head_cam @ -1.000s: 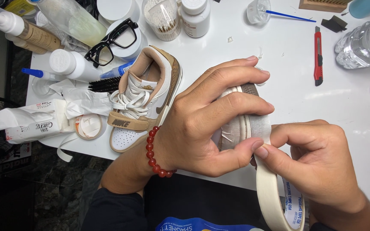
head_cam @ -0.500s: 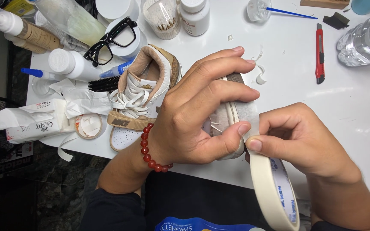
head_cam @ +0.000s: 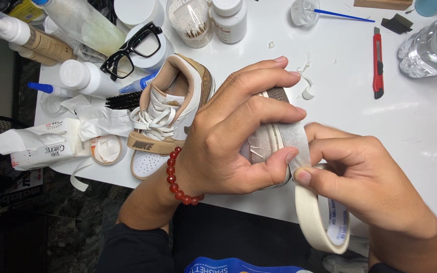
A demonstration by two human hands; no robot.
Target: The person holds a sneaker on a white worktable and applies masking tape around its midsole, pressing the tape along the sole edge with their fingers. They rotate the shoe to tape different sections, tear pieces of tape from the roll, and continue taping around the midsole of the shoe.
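Note:
My left hand [head_cam: 233, 131], with a red bead bracelet at the wrist, grips a sneaker [head_cam: 271, 136] whose side is partly covered in masking tape. My right hand [head_cam: 370, 177] holds a roll of masking tape [head_cam: 324, 222] and pulls its free end against the sneaker, thumb pressing the strip. A second tan and white sneaker [head_cam: 165, 114] lies on the white table [head_cam: 340, 126] just left of my left hand.
A red utility knife [head_cam: 378, 63], water bottle [head_cam: 431, 43], black glasses [head_cam: 132, 48], white bottles, a jar of cotton swabs [head_cam: 190, 20], a black brush [head_cam: 122, 101], a wipes pack [head_cam: 41, 144] and a small tape roll [head_cam: 106, 149] crowd the table.
My right hand has moved up and right, drawing the tape roll along the sneaker. My left hand has kept its grip and shifted slightly.

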